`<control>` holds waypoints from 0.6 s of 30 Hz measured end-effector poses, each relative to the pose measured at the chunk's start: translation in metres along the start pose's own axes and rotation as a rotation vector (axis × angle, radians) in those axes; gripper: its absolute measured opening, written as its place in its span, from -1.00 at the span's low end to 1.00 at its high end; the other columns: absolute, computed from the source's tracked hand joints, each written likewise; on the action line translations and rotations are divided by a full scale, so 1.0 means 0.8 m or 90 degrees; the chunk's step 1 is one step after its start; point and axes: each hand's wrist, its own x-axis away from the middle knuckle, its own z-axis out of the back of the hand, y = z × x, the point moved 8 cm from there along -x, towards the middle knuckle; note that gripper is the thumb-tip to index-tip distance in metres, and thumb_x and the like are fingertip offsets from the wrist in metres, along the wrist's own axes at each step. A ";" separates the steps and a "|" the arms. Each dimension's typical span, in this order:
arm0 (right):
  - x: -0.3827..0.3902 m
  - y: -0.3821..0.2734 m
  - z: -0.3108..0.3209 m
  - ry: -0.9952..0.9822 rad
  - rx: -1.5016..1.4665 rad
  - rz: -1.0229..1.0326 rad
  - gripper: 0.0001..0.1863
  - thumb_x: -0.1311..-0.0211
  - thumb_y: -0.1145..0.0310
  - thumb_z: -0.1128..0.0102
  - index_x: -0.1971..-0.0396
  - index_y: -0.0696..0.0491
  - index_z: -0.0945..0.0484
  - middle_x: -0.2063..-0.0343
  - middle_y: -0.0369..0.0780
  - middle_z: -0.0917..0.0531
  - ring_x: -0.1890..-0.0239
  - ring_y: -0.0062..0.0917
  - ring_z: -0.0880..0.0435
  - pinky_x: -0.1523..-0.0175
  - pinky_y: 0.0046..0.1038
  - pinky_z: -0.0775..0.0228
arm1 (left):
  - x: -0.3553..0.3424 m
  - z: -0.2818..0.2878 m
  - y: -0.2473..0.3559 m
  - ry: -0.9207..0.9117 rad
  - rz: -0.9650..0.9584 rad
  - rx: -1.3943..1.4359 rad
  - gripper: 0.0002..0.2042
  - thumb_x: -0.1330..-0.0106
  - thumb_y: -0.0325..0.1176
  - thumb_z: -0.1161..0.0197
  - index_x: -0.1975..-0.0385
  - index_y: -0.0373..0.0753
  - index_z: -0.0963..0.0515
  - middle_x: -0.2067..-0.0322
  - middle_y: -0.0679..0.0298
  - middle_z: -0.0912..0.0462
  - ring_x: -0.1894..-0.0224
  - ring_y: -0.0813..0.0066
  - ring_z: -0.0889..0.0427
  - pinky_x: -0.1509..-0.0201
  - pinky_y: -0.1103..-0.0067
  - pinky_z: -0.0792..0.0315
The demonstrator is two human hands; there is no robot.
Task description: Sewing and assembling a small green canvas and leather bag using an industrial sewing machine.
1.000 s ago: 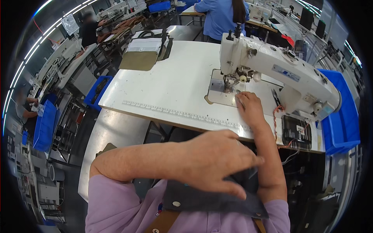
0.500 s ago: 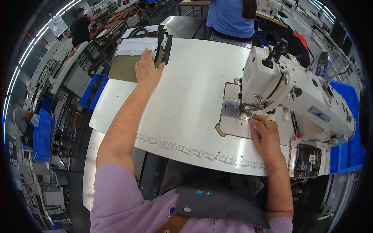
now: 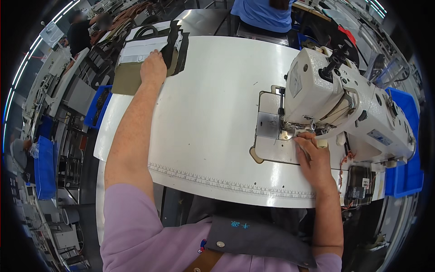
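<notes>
At the far left of the table, my left hand [image 3: 154, 69] is closed on the edge of a dark fabric piece [image 3: 169, 49]. This piece belongs to a stack of flat pieces with an olive panel [image 3: 129, 78], a white strip [image 3: 136, 49] and a dark looped handle [image 3: 147, 31]. My right hand [image 3: 313, 154] rests by the needle plate [image 3: 268, 125] of a white sewing machine [image 3: 312, 86]. Its fingers are bent together close under the presser foot; whatever they hold is too small to make out.
A printed ruler [image 3: 226, 185] runs along the front edge of the white table [image 3: 213, 104]. Blue bins stand to the right [image 3: 405, 177] and left [image 3: 97, 106]. A dark box with wires [image 3: 359, 186] sits near the right corner. A person in blue [image 3: 262, 16] sits beyond.
My left hand has gone from lying spread on the stack to closing on the dark piece's edge, which now stands raised. My right hand stays beside the needle plate. The view has shifted slightly.
</notes>
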 end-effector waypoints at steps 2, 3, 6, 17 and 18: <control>0.002 0.003 -0.003 -0.011 -0.017 -0.012 -0.64 -0.13 0.62 -0.27 0.04 0.07 -0.68 0.09 -0.10 -0.69 0.10 -0.15 -0.64 -0.05 -0.24 -0.47 | -0.011 0.026 -0.028 0.042 0.058 0.062 -0.56 -0.58 -0.15 0.08 0.20 -0.37 -0.67 0.21 -0.22 -0.71 0.04 -0.28 -0.66 -0.12 0.04 -0.48; 0.001 0.003 -0.006 -0.023 -0.035 -0.023 -0.63 -0.13 0.55 -0.32 0.01 0.00 -0.72 0.09 -0.11 -0.67 0.03 -0.16 -0.55 -0.10 -0.16 -0.41 | -0.022 0.041 -0.063 0.077 0.089 0.068 -0.56 -0.58 -0.14 0.08 0.21 -0.37 -0.67 0.20 -0.22 -0.71 0.03 -0.29 -0.65 -0.12 0.03 -0.47; 0.001 0.002 -0.006 -0.015 -0.035 -0.026 -0.63 -0.12 0.56 -0.31 0.03 0.01 -0.70 0.11 -0.15 -0.69 0.04 -0.17 -0.56 -0.10 -0.17 -0.41 | -0.024 0.102 -0.108 0.204 0.191 0.168 -0.52 -0.57 -0.07 0.05 0.23 -0.39 -0.67 0.17 -0.23 -0.71 0.01 -0.32 -0.63 -0.11 0.05 -0.45; 0.013 -0.002 0.014 0.033 -0.088 0.010 -0.69 -0.15 0.58 -0.29 0.08 0.06 -0.70 0.07 -0.17 -0.68 0.06 -0.24 -0.62 -0.06 -0.27 -0.46 | 0.149 0.364 0.004 0.103 -0.003 0.265 -0.55 -0.60 -0.07 -0.09 0.38 -0.38 -0.54 0.47 0.26 -0.48 0.38 0.58 -0.41 0.29 0.51 -0.30; 0.015 -0.002 0.016 0.048 -0.195 0.001 -0.71 -0.17 0.58 -0.28 0.09 0.07 -0.71 0.06 -0.15 -0.68 0.05 -0.26 -0.64 -0.04 -0.31 -0.48 | 0.182 0.389 0.037 0.035 -0.027 0.087 -0.57 -0.61 -0.11 -0.07 0.36 -0.40 -0.55 0.47 0.20 -0.52 0.40 0.51 -0.48 0.33 0.44 -0.31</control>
